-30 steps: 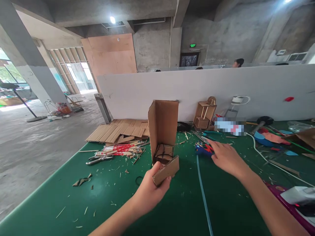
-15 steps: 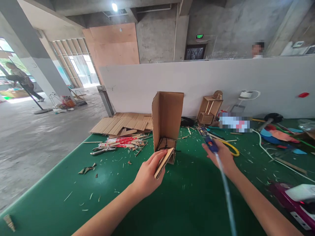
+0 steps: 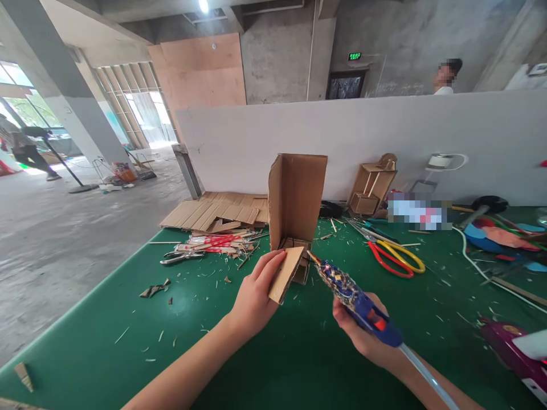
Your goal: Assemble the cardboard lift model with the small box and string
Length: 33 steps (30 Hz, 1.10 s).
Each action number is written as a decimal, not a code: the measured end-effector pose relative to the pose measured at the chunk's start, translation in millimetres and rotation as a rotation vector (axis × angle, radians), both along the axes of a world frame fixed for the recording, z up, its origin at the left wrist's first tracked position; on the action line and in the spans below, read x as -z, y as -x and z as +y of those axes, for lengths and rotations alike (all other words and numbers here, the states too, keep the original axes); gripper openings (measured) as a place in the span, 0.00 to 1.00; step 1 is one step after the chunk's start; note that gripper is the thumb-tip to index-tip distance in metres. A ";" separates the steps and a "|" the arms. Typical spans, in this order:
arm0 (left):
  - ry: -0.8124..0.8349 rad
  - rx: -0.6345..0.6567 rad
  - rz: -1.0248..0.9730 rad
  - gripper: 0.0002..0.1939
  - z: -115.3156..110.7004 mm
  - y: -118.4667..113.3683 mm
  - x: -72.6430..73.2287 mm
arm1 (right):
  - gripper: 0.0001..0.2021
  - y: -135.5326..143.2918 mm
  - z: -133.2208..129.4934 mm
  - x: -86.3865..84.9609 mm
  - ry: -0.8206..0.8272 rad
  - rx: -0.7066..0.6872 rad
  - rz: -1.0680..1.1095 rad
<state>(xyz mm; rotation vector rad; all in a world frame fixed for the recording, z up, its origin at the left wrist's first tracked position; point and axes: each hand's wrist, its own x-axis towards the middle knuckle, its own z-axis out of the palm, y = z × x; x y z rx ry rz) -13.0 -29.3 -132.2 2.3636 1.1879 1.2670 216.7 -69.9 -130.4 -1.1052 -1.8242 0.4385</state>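
Observation:
My left hand (image 3: 254,293) grips a small piece of cardboard (image 3: 288,272), its edge turned toward the right. In my right hand (image 3: 363,333) is a blue hot glue gun (image 3: 354,299) with a clear glue stick (image 3: 427,373) coming out of its back end. The gun's nozzle points up and left, close to the cardboard piece's right edge; whether they touch I cannot tell. Just behind stands an upright folded cardboard form (image 3: 299,196), with dark cord or sticks low inside it, partly hidden by the left hand and the piece.
Scissors with red and yellow handles (image 3: 395,259) lie right of centre. A cardboard model (image 3: 371,185) stands near the white partition (image 3: 231,145). Flat cardboard (image 3: 213,210), wrapped sticks (image 3: 217,242) and metal pliers (image 3: 182,257) lie at left. A purple device (image 3: 508,347) sits at right.
My right hand has brought the glue gun left and nearer, its nozzle now by the cardboard piece. The piece has turned to show more of its flat face. The red scissor handle has come into sight.

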 end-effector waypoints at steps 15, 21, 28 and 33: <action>-0.028 -0.027 0.082 0.28 4.1 3.1 0.1 | 0.14 -1.1 2.9 -2.0 0.235 -0.053 0.111; 0.024 -0.042 0.059 0.30 9.8 -2.1 8.5 | 0.12 -0.2 7.4 3.6 0.298 -0.039 0.209; 0.063 -0.030 0.030 0.31 21.2 -15.9 13.4 | 0.16 -8.6 20.7 13.9 0.338 -0.039 0.279; 0.039 -0.023 0.051 0.30 35.3 -21.4 10.4 | 0.15 -10.2 22.5 12.8 0.346 -0.077 0.257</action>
